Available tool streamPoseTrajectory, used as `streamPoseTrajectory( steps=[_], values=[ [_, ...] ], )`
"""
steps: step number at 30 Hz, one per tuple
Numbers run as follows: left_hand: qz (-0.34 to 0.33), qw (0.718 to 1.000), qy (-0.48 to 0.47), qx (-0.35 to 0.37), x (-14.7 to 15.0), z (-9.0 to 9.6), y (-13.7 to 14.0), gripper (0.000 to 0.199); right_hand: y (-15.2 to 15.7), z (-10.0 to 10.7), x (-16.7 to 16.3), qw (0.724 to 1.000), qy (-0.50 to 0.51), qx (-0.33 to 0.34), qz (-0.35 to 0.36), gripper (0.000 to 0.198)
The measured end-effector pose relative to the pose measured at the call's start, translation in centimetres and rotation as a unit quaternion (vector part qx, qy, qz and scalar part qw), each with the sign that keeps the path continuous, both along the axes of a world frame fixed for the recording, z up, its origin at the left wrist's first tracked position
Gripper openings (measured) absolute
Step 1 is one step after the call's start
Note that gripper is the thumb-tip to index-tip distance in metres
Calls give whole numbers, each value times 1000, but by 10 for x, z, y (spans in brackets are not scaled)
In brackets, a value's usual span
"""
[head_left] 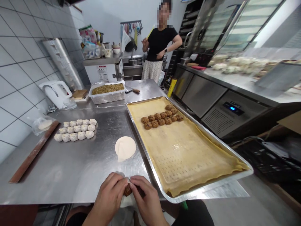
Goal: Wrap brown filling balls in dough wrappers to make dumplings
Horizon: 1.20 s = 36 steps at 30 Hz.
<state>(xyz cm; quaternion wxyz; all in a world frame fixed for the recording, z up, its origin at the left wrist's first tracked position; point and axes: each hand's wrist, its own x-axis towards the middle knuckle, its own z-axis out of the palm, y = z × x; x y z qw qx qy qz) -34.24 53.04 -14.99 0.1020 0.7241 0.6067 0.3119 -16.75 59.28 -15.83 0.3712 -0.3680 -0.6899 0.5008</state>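
At the front edge of the steel table, my left hand (110, 194) and my right hand (147, 196) pinch the dough wrapper (127, 201) from both sides. A brown filling ball (127, 190) shows between my fingers, partly wrapped; much of the wrapper is hidden behind them. Just beyond my hands lie flat round dough wrappers (127, 147), one overlapping another. To the right, a large metal tray (155, 180) lined with yellowish paper holds several brown filling balls (161, 121). Rows of pale wrapped dumplings (77, 128) sit on the table at the left.
A long wooden stick (35, 150) lies along the left side, near a plastic bag (43, 124) and a white kettle (56, 94). Farther back stand a tub of grainy filling (108, 92) and a wooden-handled tool (134, 91). Another person (160, 37) stands beyond the table.
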Motion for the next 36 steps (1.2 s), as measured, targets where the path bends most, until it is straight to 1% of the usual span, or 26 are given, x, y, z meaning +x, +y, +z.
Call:
streamPoseTrajectory(
  steps=[2,4,6,7,9,11,13,14,15,17,19,20,23,26,28,31,33,34,36],
  values=[
    [4,1000,3,5,1,0,0,21,2,2,0,999,-4,-27,-33,21],
    [-1,1000,3,0,1,-1,1,26,1,3,-1,999,7,-35,-26,25],
    [-10,1000,6,-10,1,0,1,33,-1,1,0,1000,17,-9,9,23],
    [-13,1000,9,-13,2,0,1,32,-2,-1,1,1000,16,10,20,22],
    [-10,1000,13,-5,3,1,2,25,-3,-6,4,999,7,31,13,21],
    [-1,1000,12,12,6,2,3,20,-1,-8,5,1000,-4,14,-23,17],
    [2,1000,9,21,8,2,4,19,1,-6,4,999,-2,-19,-50,20],
    [1,1000,11,19,8,3,4,20,1,-4,3,998,4,-30,-50,23],
    [-4,1000,16,14,8,4,5,21,1,-2,2,999,11,-32,-43,23],
    [-10,1000,28,2,7,6,5,25,-1,-1,3,1000,20,-16,-10,21],
    [-4,1000,20,-7,8,9,4,22,-4,-2,5,1000,15,7,21,21],
    [5,1000,4,-10,9,10,3,20,-5,-4,7,1000,9,11,25,22],
    [42,998,-36,3,18,9,-1,18,-7,-7,10,1000,1,-15,-5,22],
    [55,998,-15,39,26,3,-2,21,-4,-5,10,999,0,-38,-31,15],
    [44,998,7,54,26,0,-2,22,-2,-1,9,999,2,-36,-40,18],
    [16,999,29,34,20,0,0,29,-1,4,8,998,15,-43,-52,25],
    [-3,999,39,2,15,4,1,35,-4,2,7,999,22,-36,-34,25],
    [-8,999,40,-11,13,6,1,33,-6,0,7,999,24,-21,-20,25],
    [-11,999,38,-22,12,9,0,23,-9,-6,9,999,22,22,-6,23]
  ],
)
